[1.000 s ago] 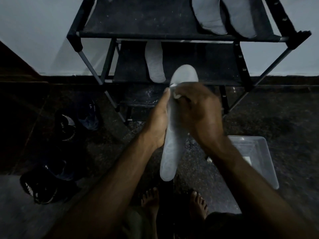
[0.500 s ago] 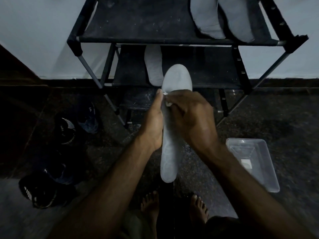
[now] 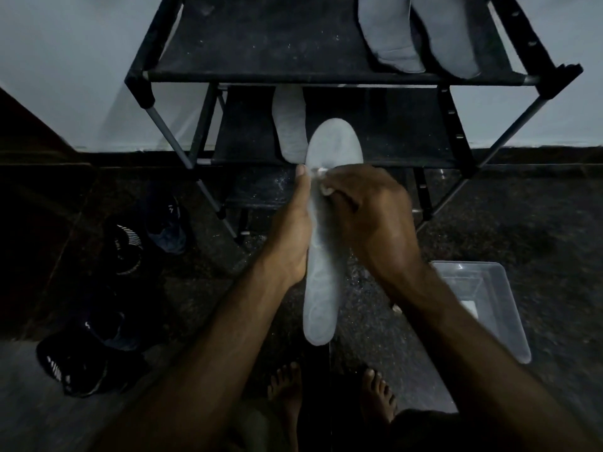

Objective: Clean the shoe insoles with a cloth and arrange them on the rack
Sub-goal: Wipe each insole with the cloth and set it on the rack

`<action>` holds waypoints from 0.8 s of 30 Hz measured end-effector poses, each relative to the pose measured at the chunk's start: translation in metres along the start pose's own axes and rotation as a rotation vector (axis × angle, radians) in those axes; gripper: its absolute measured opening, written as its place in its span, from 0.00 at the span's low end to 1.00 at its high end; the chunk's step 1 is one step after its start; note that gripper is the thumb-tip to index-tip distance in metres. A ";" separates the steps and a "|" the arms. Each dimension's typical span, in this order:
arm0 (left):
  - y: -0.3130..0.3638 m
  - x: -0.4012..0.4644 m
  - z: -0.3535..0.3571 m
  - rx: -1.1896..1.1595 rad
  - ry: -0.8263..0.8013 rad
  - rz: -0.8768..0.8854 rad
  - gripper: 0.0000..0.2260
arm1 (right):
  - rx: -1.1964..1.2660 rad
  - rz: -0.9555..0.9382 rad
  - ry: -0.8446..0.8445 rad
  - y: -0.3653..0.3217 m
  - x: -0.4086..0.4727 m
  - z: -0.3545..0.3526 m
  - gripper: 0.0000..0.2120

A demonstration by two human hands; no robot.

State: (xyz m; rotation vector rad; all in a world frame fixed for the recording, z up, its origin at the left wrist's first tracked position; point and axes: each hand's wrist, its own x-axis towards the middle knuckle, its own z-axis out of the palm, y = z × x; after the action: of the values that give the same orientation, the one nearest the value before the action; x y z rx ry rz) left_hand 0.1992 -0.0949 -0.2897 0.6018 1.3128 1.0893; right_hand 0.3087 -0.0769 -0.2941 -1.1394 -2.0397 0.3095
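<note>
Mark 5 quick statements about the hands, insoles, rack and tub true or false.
1. The left hand holds the insole along its edge. True.
2. The right hand grips a brush. False: it presses a small white cloth on the insole.
3. Two insoles lie on the top shelf of the rack. True.
4. The middle shelf holds no insoles. False: one insole lies there.
5. The clear tub sits on the rack. False: it is on the floor, on the person's right.

A home entryway: shoe rack [image 3: 326, 76] against wall, sneakers [image 3: 81, 363] on stone floor.
</note>
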 end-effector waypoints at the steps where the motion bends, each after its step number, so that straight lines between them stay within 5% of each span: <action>1: -0.003 -0.001 0.000 0.031 -0.014 0.001 0.30 | -0.023 0.027 0.026 0.006 0.001 -0.004 0.05; 5: -0.005 -0.002 0.003 -0.023 -0.048 -0.053 0.31 | -0.102 0.112 0.093 0.021 0.003 -0.007 0.06; 11: -0.003 0.003 -0.003 -0.027 0.035 0.009 0.26 | 0.049 -0.016 -0.001 -0.004 -0.004 0.005 0.07; 20: -0.010 0.003 0.005 -0.101 -0.048 -0.048 0.27 | -0.131 0.067 0.082 0.022 0.003 -0.009 0.05; 24: -0.008 0.003 0.001 0.054 0.038 0.020 0.28 | 0.021 0.047 0.026 0.002 -0.002 0.002 0.08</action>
State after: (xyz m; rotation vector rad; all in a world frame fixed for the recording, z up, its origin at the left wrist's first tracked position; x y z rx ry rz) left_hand 0.2019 -0.0955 -0.2972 0.6383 1.3756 1.0896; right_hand 0.3093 -0.0769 -0.2977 -1.1734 -1.9848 0.3373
